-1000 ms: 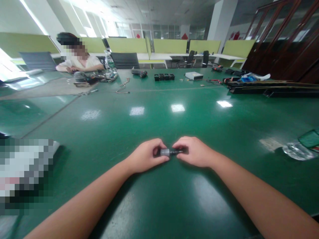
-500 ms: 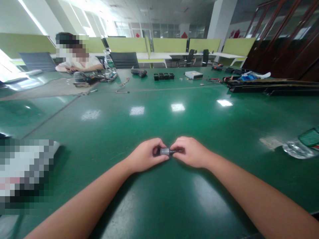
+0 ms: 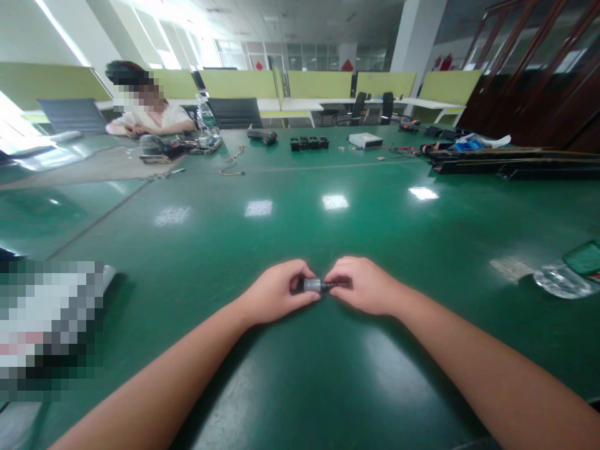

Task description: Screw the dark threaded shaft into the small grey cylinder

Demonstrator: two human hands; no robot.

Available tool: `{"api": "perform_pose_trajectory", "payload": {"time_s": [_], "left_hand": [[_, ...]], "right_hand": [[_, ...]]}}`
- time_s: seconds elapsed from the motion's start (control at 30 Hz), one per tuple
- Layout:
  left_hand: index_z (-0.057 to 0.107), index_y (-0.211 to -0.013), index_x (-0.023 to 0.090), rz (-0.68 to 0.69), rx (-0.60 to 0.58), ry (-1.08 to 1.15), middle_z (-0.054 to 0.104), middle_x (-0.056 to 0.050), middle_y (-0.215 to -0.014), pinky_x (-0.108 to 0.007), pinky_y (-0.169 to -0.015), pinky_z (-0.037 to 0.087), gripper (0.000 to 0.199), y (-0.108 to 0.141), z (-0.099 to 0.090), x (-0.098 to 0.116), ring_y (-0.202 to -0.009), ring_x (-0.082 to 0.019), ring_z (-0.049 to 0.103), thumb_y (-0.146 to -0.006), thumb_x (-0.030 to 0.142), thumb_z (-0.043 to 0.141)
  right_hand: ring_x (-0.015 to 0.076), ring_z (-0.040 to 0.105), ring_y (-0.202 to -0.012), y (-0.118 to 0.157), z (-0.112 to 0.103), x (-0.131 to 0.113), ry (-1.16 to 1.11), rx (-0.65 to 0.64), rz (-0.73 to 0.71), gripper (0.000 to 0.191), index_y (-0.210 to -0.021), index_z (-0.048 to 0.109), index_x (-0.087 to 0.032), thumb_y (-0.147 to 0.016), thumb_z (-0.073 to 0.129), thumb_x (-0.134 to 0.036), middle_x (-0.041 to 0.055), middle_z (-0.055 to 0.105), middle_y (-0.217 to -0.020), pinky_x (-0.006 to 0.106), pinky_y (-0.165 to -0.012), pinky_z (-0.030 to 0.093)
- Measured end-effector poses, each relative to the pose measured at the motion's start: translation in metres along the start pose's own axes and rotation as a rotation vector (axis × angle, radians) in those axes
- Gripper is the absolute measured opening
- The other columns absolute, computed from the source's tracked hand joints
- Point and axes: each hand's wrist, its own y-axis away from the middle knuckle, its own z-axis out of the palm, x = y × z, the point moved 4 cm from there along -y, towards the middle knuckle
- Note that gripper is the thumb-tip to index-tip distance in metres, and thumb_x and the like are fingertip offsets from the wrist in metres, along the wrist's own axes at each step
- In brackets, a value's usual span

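Note:
My left hand (image 3: 276,292) is closed, thumb and fingers around a small grey cylindrical part (image 3: 312,285) just above the green table. From the cylinder's right end a thin dark ridged shaft (image 3: 327,285) sticks out sideways. My right hand (image 3: 368,287) pinches this shaft between thumb and fingertips, partly covering it. Both hands face each other near the middle, with a narrow gap between their fingertips. What kind of part it is, I cannot make out.
A blurred-out pale box-like object (image 3: 60,312) lies at the left. At the right is a clear glass dish (image 3: 565,281). Across the green table (image 3: 290,231) are black blocks (image 3: 309,144), a white box (image 3: 365,140) and dark bars (image 3: 520,164). A person (image 3: 150,119) sits far left.
Both hands and the part have shifted very slightly to the right. My right fingertips sit a little farther from the left ones, with slightly more of the shaft showing.

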Motion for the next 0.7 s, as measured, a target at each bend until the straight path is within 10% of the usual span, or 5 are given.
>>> {"api": "perform_pose_trajectory", "payload": {"time_s": [0.7], "left_hand": [[0.064, -0.097, 0.020, -0.003, -0.016, -0.024, 0.058, 0.002, -0.075, -0.024, -0.060, 0.038, 0.029, -0.0005, 0.0007, -0.0013, -0.066, -0.015, 0.052, -0.084, 0.045, 0.067]], "right_hand": [[0.0167, 0.059, -0.084, 0.0019, -0.0037, 0.0034, 0.039, -0.014, 0.007, 0.014, -0.095, 0.074, -0.018, -0.083, 0.067, -0.016, 0.0040, 0.069, -0.088, 0.028, -0.076, 0.043]]}}
